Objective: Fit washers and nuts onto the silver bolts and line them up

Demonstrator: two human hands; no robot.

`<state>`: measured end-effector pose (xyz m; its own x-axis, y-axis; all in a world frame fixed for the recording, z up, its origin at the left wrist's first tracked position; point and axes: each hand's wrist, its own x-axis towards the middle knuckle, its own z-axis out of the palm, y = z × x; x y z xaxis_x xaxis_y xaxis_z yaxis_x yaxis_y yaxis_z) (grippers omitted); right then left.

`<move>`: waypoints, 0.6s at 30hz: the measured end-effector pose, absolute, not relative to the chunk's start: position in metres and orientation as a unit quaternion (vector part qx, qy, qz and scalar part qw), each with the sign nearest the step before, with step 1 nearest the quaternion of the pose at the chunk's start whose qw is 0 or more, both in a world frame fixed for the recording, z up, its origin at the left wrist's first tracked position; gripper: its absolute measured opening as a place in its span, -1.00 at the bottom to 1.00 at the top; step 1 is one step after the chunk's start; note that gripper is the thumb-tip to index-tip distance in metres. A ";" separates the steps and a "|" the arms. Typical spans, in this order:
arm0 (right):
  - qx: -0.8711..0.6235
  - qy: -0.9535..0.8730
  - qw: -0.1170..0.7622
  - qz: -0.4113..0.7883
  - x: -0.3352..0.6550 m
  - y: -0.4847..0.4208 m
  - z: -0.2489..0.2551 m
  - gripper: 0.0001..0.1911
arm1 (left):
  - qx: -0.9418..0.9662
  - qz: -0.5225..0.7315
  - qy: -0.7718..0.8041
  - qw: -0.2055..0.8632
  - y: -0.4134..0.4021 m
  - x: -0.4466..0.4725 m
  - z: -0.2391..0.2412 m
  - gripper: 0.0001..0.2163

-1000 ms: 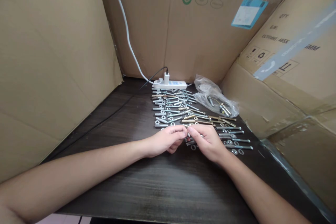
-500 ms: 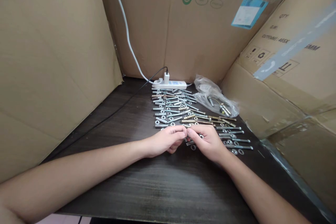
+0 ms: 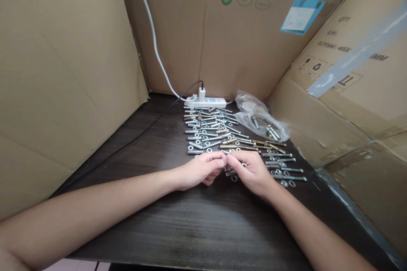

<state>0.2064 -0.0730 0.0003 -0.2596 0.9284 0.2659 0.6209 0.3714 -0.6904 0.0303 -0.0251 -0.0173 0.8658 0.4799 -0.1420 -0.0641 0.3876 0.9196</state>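
My left hand (image 3: 203,169) and my right hand (image 3: 249,171) meet at the fingertips over the near side of the laid-out hardware. Both are closed, thumbs pressed against fingers in a pinch. What lies between the fingertips is too small and covered to make out. Behind and beside the hands lie rows of silver bolts (image 3: 288,178), metal sleeves (image 3: 194,152), washers (image 3: 234,178) and nuts. A few brass-coloured bolts (image 3: 238,147) lie among them, just past my fingers. My right hand hides some of the parts under it.
A white power strip (image 3: 210,102) with a plugged-in charger stands at the back, its black cable (image 3: 127,140) crossing the table to the left. A clear plastic bag (image 3: 262,120) with metal parts lies at back right. Cardboard boxes (image 3: 178,29) wall in the dark table (image 3: 178,228).
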 end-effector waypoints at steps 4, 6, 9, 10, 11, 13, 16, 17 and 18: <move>-0.507 -0.758 0.341 0.228 0.207 -0.074 0.001 -0.65 | 0.527 0.164 0.194 0.811 -0.025 0.030 -0.017 -0.74; -0.499 -0.757 0.354 0.229 0.208 -0.075 0.001 -0.74 | 0.527 0.163 0.189 0.812 -0.025 0.030 -0.016 -0.74; -0.491 -0.758 0.360 0.234 0.208 -0.075 0.001 -0.80 | 0.522 0.163 0.190 0.815 -0.025 0.030 -0.015 -0.73; -0.490 -0.760 0.357 0.235 0.207 -0.075 0.001 -0.79 | 0.522 0.163 0.191 0.815 -0.025 0.030 -0.015 -0.73; -0.492 -0.761 0.352 0.235 0.207 -0.075 0.001 -0.77 | 0.523 0.163 0.192 0.814 -0.025 0.030 -0.015 -0.73; -0.497 -0.763 0.341 0.235 0.206 -0.074 0.001 -0.70 | 0.526 0.164 0.194 0.812 -0.025 0.030 -0.015 -0.73; -0.505 -0.761 0.330 0.239 0.206 -0.073 0.001 -0.60 | 0.527 0.166 0.197 0.810 -0.025 0.030 -0.016 -0.75; -0.506 -0.760 0.330 0.243 0.205 -0.073 0.001 -0.58 | 0.526 0.165 0.199 0.810 -0.025 0.030 -0.017 -0.75; -0.506 -0.758 0.330 0.246 0.205 -0.073 0.001 -0.57 | 0.525 0.165 0.200 0.810 -0.025 0.030 -0.018 -0.76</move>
<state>0.2053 -0.0731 0.0009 -0.2710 0.9292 0.2512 0.6044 0.3674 -0.7070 0.0304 -0.0252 -0.0175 0.8655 0.4775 -0.1512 -0.0570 0.3939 0.9174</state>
